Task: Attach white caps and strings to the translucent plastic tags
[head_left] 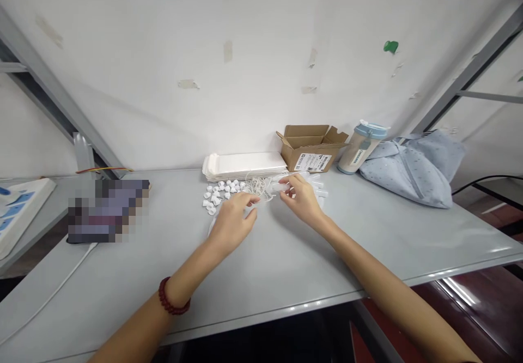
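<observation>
My left hand (233,218) is over the grey table, thumb and fingers apart, with nothing visible between them. Beside it lie several small white caps (224,189) in a loose group. A tangle of thin white cords (260,186) lies between my two hands. My right hand (301,199) pinches a translucent plastic tube (280,187) at its fingertips, just right of the cords. More clear tubes (321,193) lie behind and to the right of that hand, partly hidden by it. A clear plastic piece (212,224) shows partly behind my left wrist.
A stack of white flat packs (247,162) and an opened cardboard box (312,150) stand against the wall. Right of them are a blue-lidded bottle (362,147) and a light blue cloth bag (408,169). A blurred-out device (108,210) with a white cable (61,286) lies left.
</observation>
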`<move>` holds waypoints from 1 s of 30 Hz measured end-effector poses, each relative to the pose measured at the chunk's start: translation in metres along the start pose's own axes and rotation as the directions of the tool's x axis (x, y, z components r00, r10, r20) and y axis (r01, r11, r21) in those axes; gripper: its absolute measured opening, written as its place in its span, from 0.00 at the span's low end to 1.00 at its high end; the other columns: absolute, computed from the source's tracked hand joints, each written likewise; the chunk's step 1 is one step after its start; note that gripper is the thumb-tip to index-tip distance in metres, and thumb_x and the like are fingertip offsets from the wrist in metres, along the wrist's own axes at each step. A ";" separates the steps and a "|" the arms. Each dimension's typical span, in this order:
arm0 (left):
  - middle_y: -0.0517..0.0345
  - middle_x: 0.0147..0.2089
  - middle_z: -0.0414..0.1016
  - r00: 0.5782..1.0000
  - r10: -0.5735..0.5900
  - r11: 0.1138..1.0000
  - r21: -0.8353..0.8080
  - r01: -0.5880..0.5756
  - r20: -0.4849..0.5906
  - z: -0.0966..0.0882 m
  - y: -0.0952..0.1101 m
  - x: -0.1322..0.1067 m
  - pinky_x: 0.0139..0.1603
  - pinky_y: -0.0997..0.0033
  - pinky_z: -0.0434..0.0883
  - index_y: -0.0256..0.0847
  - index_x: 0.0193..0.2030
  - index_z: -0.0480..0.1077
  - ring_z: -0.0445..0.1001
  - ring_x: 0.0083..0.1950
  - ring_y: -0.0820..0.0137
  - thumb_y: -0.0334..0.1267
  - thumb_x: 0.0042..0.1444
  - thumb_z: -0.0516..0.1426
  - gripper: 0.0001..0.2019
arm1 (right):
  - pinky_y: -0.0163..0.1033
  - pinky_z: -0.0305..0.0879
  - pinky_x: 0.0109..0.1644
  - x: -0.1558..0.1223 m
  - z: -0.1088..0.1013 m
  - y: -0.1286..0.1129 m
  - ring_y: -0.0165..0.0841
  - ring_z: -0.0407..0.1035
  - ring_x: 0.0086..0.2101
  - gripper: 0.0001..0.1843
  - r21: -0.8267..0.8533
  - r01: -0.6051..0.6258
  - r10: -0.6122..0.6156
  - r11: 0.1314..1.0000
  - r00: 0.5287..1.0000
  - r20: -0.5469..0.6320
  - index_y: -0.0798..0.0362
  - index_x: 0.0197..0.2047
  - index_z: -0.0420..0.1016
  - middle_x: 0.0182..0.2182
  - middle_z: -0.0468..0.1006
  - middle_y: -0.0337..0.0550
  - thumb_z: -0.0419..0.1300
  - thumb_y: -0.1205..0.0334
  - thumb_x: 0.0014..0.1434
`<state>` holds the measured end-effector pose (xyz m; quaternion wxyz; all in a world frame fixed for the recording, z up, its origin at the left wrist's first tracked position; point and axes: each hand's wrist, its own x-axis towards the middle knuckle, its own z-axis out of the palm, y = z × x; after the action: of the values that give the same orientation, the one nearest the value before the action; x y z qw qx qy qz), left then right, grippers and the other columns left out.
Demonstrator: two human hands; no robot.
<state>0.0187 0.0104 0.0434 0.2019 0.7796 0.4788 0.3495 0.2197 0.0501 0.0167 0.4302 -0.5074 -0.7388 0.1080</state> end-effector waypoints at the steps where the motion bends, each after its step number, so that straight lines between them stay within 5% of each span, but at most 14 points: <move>1: 0.56 0.40 0.77 0.997 -0.066 0.993 -0.101 0.062 -0.035 -0.003 0.000 0.001 0.44 0.64 0.72 0.41 0.37 0.71 0.74 0.40 0.66 0.30 0.52 0.54 0.07 | 0.38 0.67 0.35 -0.002 0.001 -0.004 0.28 0.64 0.28 0.11 0.003 0.025 -0.025 1.000 1.000 0.000 0.54 0.39 0.69 0.36 0.68 0.43 0.54 0.71 0.51; 4: 0.57 0.35 0.78 0.974 -0.217 0.906 -0.385 0.176 -0.068 -0.008 0.000 0.005 0.41 0.66 0.73 0.39 0.32 0.72 0.76 0.37 0.67 0.38 0.50 0.59 0.05 | 0.38 0.66 0.36 -0.008 0.005 -0.016 0.29 0.65 0.29 0.11 0.019 0.115 -0.115 0.993 0.993 0.038 0.54 0.40 0.70 0.36 0.68 0.44 0.55 0.73 0.53; 7: 0.56 0.33 0.78 0.968 -0.249 0.845 -0.494 0.204 -0.026 -0.007 -0.002 0.006 0.40 0.67 0.72 0.38 0.30 0.72 0.76 0.37 0.66 0.42 0.48 0.62 0.09 | 0.39 0.66 0.39 -0.014 0.009 -0.027 0.31 0.66 0.33 0.08 0.037 0.194 -0.198 0.980 0.972 0.130 0.53 0.41 0.69 0.38 0.69 0.46 0.56 0.70 0.57; 11: 0.56 0.35 0.77 0.976 -0.216 0.875 -0.440 0.199 0.013 -0.003 -0.003 0.005 0.39 0.69 0.71 0.39 0.32 0.74 0.75 0.38 0.66 0.43 0.50 0.60 0.09 | 0.41 0.65 0.40 -0.021 0.012 -0.035 0.35 0.67 0.37 0.06 0.017 0.259 -0.257 0.966 0.942 0.217 0.54 0.42 0.67 0.39 0.71 0.49 0.55 0.67 0.60; 19: 0.56 0.41 0.75 0.999 -0.044 0.967 -0.249 0.050 0.032 -0.005 0.002 0.002 0.40 0.69 0.69 0.43 0.35 0.75 0.72 0.44 0.66 0.39 0.58 0.53 0.10 | 0.35 0.60 0.33 -0.025 0.014 -0.035 0.33 0.68 0.30 0.08 -0.034 0.145 -0.129 0.989 0.948 0.292 0.55 0.40 0.63 0.32 0.74 0.45 0.58 0.63 0.58; 30: 0.56 0.40 0.77 0.990 -0.129 0.953 -0.267 0.141 0.062 -0.008 0.004 0.003 0.41 0.68 0.70 0.42 0.38 0.73 0.74 0.42 0.66 0.39 0.55 0.54 0.09 | 0.32 0.54 0.29 -0.024 0.017 -0.032 0.28 0.61 0.25 0.07 -0.058 0.207 -0.187 0.977 0.950 0.251 0.54 0.35 0.64 0.26 0.70 0.39 0.57 0.60 0.61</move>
<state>0.0164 0.0113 0.0521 0.3403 0.7177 0.4741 0.3799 0.1891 0.0195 0.0131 0.3232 -0.4315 -0.8369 0.0951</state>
